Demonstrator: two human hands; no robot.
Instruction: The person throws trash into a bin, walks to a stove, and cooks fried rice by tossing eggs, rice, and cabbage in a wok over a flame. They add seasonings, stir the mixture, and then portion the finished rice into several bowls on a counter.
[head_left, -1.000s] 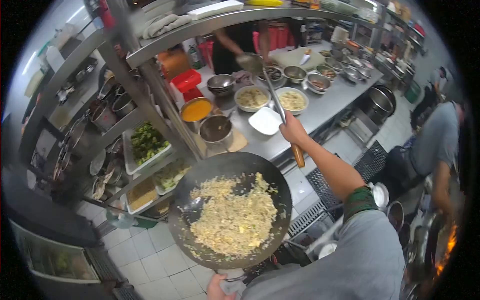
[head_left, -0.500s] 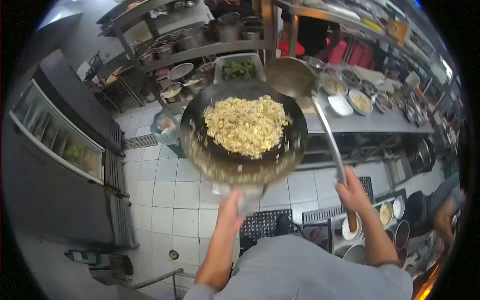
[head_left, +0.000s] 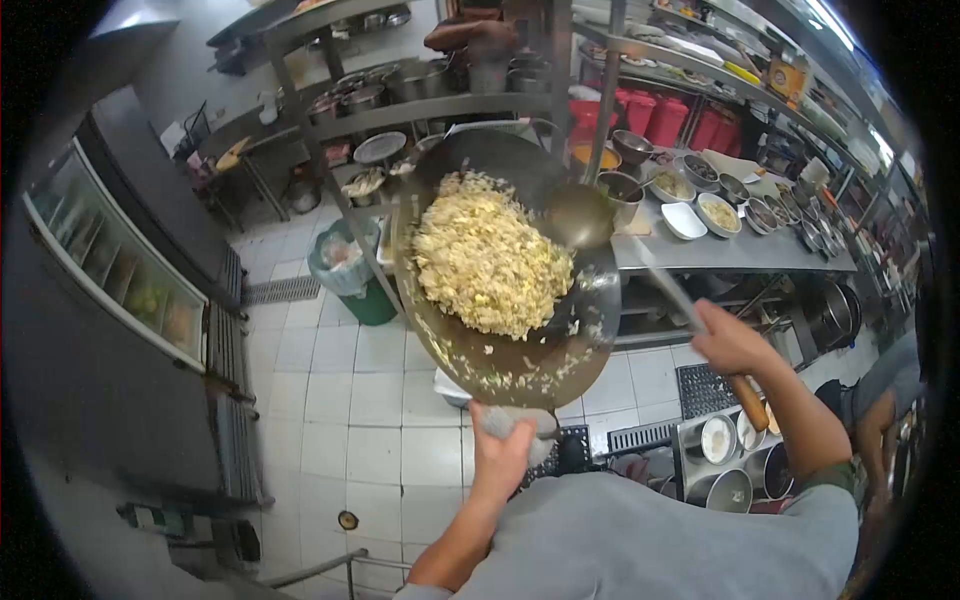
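A large dark wok (head_left: 575, 350) is held up over the floor, tilted so that its inside faces me. Fried rice (head_left: 490, 265) with yellow egg bits is heaped in it, and loose grains cling to the lower wall. My left hand (head_left: 498, 440) is closed around the wok's near edge through a grey folded cloth (head_left: 530, 424). My right hand (head_left: 728, 338) grips the long metal handle of a ladle (head_left: 578, 216); its wooden end sticks out below my fist. The round ladle bowl overlaps the wok's right rim, beside the rice.
A steel counter (head_left: 640, 250) with a white square dish (head_left: 683, 221) and several bowls runs along the right. A green bin (head_left: 370, 304) lined with plastic stands left of the wok. Seasoning pots (head_left: 718, 440) sit near my right side, with another person (head_left: 885, 410) beyond. A glass-door fridge (head_left: 125, 265) lines the left.
The wok has tilted more toward me and moved slightly right, the rice settling left in it. The ladle bowl has come down and left to the wok's rim; my right hand has risen rightward.
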